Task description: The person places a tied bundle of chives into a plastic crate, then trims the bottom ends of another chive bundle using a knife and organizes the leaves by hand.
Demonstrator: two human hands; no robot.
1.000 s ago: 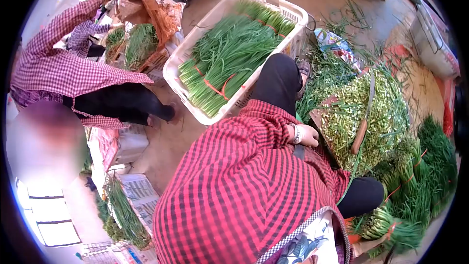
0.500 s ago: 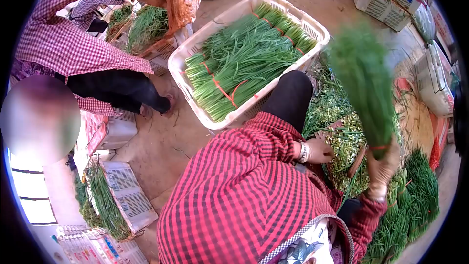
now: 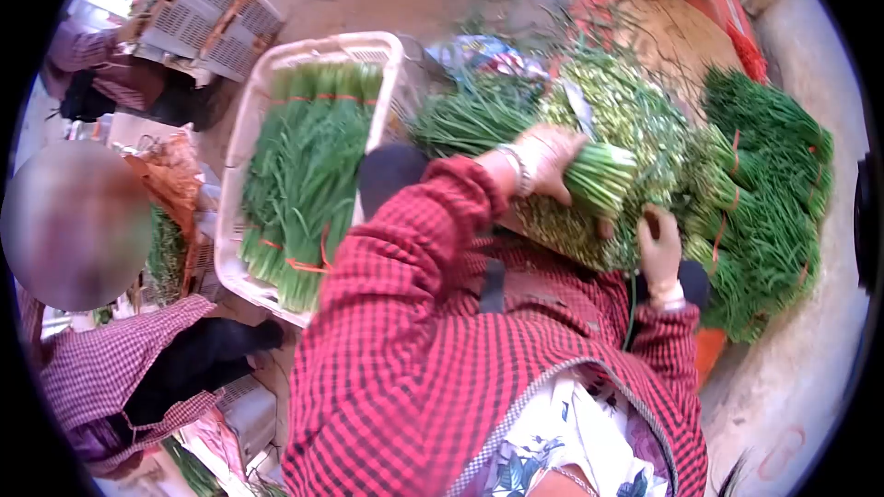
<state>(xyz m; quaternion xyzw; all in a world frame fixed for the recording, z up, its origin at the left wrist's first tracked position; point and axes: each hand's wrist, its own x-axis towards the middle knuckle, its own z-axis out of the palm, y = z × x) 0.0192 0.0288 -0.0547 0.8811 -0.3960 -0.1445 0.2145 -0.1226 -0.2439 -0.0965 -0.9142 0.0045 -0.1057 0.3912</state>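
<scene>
My left hand (image 3: 545,158), with a bracelet at the wrist, is wrapped round a bunch of garlic chives (image 3: 603,173). The pale cut stem ends point right and the green leaves trail left. Close by on the right is my right hand (image 3: 659,244), its fingers curled together; what they hold, if anything, is too small to make out. Below the bunch lies a heap of yellowish-green trimmings (image 3: 552,225). A pale blade-like strip (image 3: 578,109) lies just above my left hand.
A white plastic crate (image 3: 394,83) with banded chive bunches (image 3: 308,166) stands at left. More banded bunches (image 3: 769,193) are piled at right beside a wall (image 3: 838,340). A co-worker in a checked shirt (image 3: 110,373) is at far left. Stacked crates (image 3: 198,5) stand behind.
The view has turned right. My right hand has let go of the raised, red-banded bunch. My left hand, earlier low over the trimmings, now grips a chive bunch.
</scene>
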